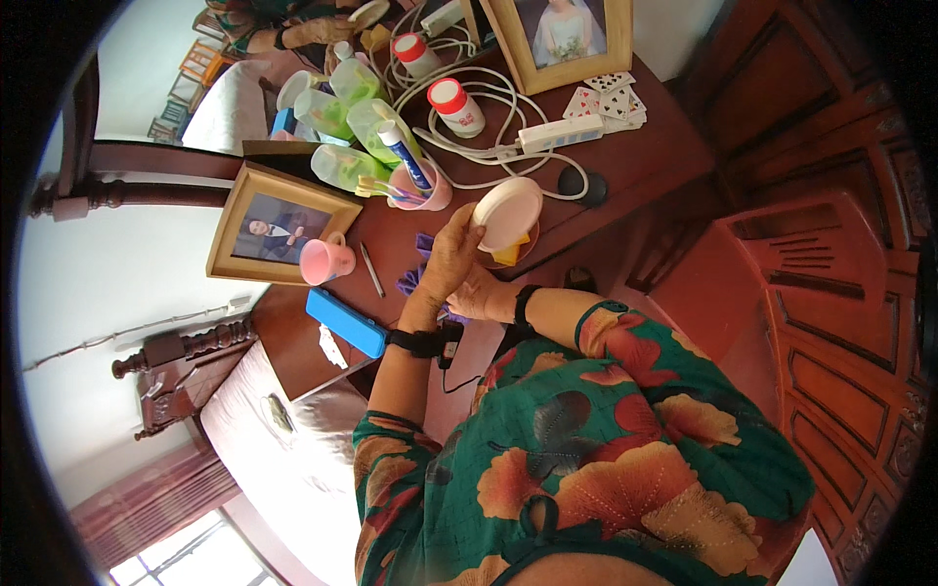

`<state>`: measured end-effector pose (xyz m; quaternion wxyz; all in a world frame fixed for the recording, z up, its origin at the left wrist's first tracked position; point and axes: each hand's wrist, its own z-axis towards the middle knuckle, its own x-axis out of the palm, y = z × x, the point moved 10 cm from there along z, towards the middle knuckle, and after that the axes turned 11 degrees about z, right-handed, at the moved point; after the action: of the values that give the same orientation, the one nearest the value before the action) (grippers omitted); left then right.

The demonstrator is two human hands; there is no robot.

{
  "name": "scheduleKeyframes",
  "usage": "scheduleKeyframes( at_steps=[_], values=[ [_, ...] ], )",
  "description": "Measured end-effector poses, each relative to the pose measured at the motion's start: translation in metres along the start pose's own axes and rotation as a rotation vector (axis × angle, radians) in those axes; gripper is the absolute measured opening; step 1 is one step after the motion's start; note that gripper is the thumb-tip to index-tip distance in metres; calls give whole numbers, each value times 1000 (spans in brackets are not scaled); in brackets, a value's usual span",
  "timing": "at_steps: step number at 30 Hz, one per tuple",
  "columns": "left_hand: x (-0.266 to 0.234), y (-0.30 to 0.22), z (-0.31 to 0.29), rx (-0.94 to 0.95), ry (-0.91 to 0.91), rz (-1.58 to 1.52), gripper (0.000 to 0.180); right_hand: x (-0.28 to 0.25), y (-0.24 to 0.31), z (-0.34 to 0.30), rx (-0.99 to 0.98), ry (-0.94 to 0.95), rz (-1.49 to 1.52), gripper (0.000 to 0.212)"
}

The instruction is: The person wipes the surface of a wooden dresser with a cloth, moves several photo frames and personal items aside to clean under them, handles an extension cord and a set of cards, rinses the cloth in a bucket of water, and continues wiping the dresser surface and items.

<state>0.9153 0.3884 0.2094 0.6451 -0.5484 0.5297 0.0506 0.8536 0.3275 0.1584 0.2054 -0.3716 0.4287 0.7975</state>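
In a bedroom, a dark-red wooden tabletop (640, 161) carries a framed portrait (227, 230), a pink cup (424, 198) of toothbrushes and a looped white cable (489, 181). Near its front edge, a person's left hand (449, 256) raises a pale round dish (510, 215), fingers and thumb closed on the near rim. The right hand (477, 293) sits just below, its fingers too hidden to tell its grip. A firm rim hold, the dish kept steady and clear of the yellow piece (508, 256) beneath, would seem soundest.
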Motion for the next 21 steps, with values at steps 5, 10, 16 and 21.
scheduleKeyframes(
  at_steps=[5, 10, 16, 21],
  values=[
    [31, 8, 5, -96, 253, -461, 41, 14, -10, -2, 42, 185, 90, 44],
    [52, 62, 11, -148, 266, -389, 40, 8, -4, -3, 212, 553, 227, 31],
    [43, 24, 25, 95, -69, 249, 38, 26, -21, -15, -12, -29, 83, 29],
    [26, 7, 7, 22, -219, 556, 47, -6, -30, -22, 124, -290, 532, 34]
  ],
)
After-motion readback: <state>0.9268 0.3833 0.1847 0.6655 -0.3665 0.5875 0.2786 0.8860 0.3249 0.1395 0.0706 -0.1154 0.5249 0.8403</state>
